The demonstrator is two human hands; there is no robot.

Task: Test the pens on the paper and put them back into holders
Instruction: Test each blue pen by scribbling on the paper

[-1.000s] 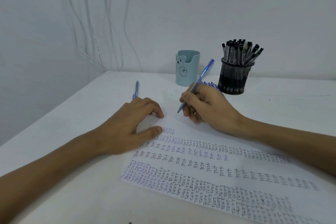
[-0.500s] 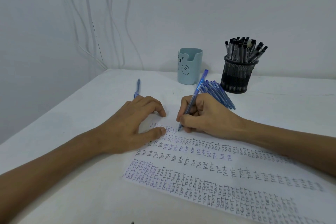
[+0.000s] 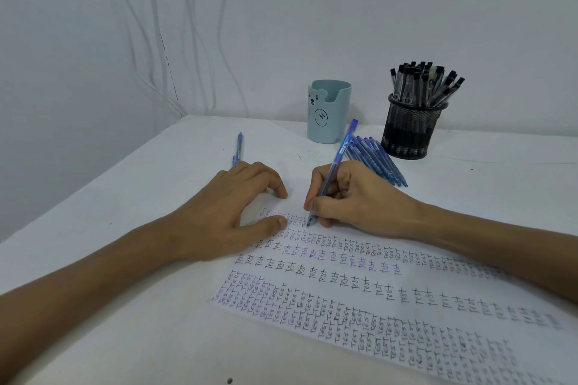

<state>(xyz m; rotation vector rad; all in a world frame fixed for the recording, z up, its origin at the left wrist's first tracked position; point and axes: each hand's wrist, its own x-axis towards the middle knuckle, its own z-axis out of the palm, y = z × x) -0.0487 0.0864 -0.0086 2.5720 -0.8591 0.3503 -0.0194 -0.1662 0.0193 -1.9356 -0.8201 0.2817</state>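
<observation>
The right hand [image 3: 359, 197] pinches a blue pen [image 3: 331, 172] in a writing grip, with the tip touching the paper [image 3: 406, 306] at its top row of "test" scribbles. The left hand [image 3: 231, 212] holds nothing and rests loosely arched on the paper's upper left corner, fingertips pressing it to the white surface [image 3: 125, 291]. Beyond the paper's far edge lies a pile of blue pens [image 3: 378, 159], then a pale blue bear holder [image 3: 328, 111] and a black mesh holder [image 3: 411, 128] packed with black pens; a lone blue pen [image 3: 238, 148] lies past the paper's left corner.

Left hand [image 3: 231, 209]: laid palm-down, fingers loosely bent, thumb spread.
Right hand [image 3: 353, 197]: curled around a blue pen [image 3: 339, 159], pinched near its tip.
Forearms [image 3: 93, 275]: extended forward, angled inward.
</observation>
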